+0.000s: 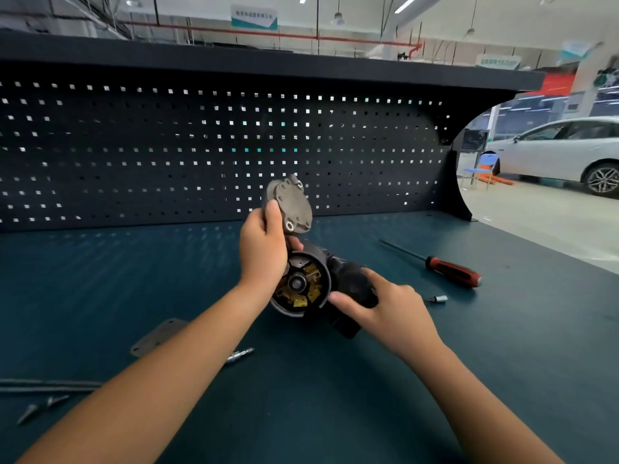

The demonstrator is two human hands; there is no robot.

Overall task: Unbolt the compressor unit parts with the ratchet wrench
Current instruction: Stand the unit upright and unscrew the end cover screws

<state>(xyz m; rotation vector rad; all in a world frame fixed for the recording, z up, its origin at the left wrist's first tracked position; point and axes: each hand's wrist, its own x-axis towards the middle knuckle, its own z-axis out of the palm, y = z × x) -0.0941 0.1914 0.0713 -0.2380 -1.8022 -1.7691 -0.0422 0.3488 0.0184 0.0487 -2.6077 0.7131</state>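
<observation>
Fingers of the left hand [263,249] curl round a grey round metal end cover [293,204] held just above the dark cylindrical compressor unit [301,286], whose black body the right hand [388,309] clasps over the blue-green workbench [502,346].

Under the fingers of our left hand [263,246], the end cover [294,204] looks like dull grey cast metal, matt and slightly rough. By the fingertips of our right hand [392,309], the motor body [326,279] is dark and matt, with shiny brass-coloured brushes [313,291] inside.
</observation>
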